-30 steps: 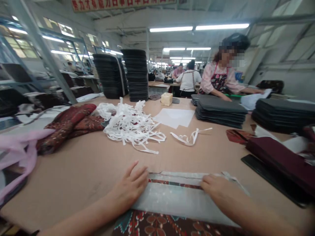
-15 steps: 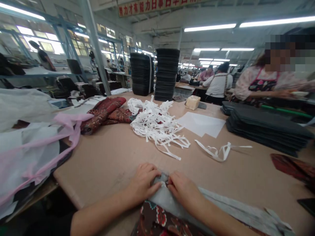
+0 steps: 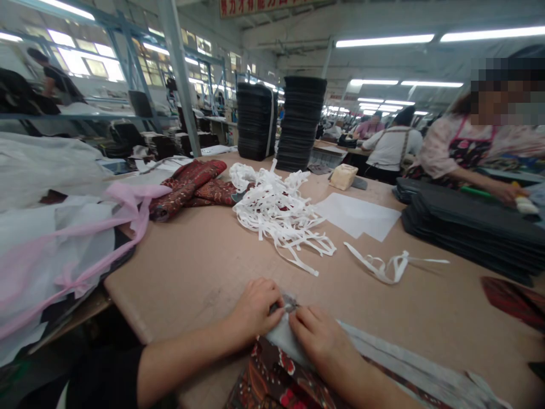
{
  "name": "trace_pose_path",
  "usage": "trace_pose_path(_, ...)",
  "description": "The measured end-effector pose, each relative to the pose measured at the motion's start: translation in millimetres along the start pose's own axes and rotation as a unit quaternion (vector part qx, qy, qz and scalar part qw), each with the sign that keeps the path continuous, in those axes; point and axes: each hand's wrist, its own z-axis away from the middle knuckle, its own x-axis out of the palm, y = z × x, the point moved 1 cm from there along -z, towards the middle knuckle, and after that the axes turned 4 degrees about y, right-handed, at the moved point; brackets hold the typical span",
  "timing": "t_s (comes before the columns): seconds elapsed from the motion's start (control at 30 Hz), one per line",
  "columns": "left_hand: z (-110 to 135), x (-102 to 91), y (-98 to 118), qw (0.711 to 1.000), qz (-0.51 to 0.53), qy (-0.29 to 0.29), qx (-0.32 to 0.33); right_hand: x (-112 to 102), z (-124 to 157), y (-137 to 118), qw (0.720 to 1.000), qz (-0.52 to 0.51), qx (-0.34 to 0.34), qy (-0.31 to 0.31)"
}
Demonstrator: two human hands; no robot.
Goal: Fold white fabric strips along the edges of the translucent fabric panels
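Note:
A dark red floral fabric piece (image 3: 272,378) with a pale grey lining (image 3: 284,339) lies at the table's near edge. My left hand (image 3: 260,307) pinches the far end of the lining, thumb and fingers closed on it. Close beside it, my right hand (image 3: 317,332) has its fingertips pressed on the same end. Between the hands the cloth is bunched, and its exact fold is hard to make out. A long grey lining strip (image 3: 400,355) runs from under my right forearm to the right.
Ahead lies a tangle of white tape (image 3: 281,213), with a loose tape (image 3: 392,270) to its right. Rolled red fabric (image 3: 187,184), white paper (image 3: 360,215), dark stacked panels (image 3: 468,227) and two tall black stacks (image 3: 300,125) stand farther off. A co-worker (image 3: 468,136) is at the right.
The view has shifted a little to the left, so things appear farther right. Both hands stay at the lining's end, fingers slightly closer together. The co-worker's hand has come lower.

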Motion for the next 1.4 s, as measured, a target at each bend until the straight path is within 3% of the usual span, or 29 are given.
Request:
trace_pose_path(0.07, -1, 0.5, 0, 1.0, -0.002, -0.001, -0.006, -3, -2, -3, 0.998, 0.034, -0.051, -0.02)
trace_pose_path(0.13, 0, -0.2, 2, 1.0, 0.001, 0.005, -0.004, -5, -5, -2, 0.998, 0.024, -0.051, -0.026)
trace_pose_path(0.23, 2, -3.4, 5, 0.998, 0.035, 0.036, 0.03, -7, -7, 7, 0.992, -0.106, 0.072, 0.017)
trace_pose_path(0.3, 4, -5.5, 8, 0.994, 0.075, 0.054, 0.06, -8, -8, 14, 0.961, -0.21, 0.17, 0.066)
trace_pose_path(0.37, 5, -6.4, 10, 0.99, 0.111, 0.062, 0.065, -9, -9, 17, 0.934, -0.275, 0.209, 0.095)
trace_pose_path(0.57, 3, -0.6, 3, 0.992, 0.118, 0.042, -0.03, -5, -14, 17, 0.946, -0.283, 0.141, 0.066)
trace_pose_path(0.67, 4, 0.5, 1, 0.996, 0.07, 0.042, -0.038, -3, -19, 21, 0.961, -0.244, 0.114, 0.059)
trace_pose_path(0.9, 8, -2.9, 7, 0.992, -0.062, 0.038, 0.108, 1, -26, 31, 0.978, -0.202, 0.047, 0.019)
trace_pose_path(1.17, 12, -3.6, 11, 0.96, -0.166, -0.008, 0.226, 6, -35, 35, 0.978, -0.172, 0.111, -0.035)
trace_pose_path(1.4, 13, -6.7, 16, 0.946, -0.191, -0.004, 0.263, 10, -43, 34, 0.978, -0.137, 0.132, -0.085)
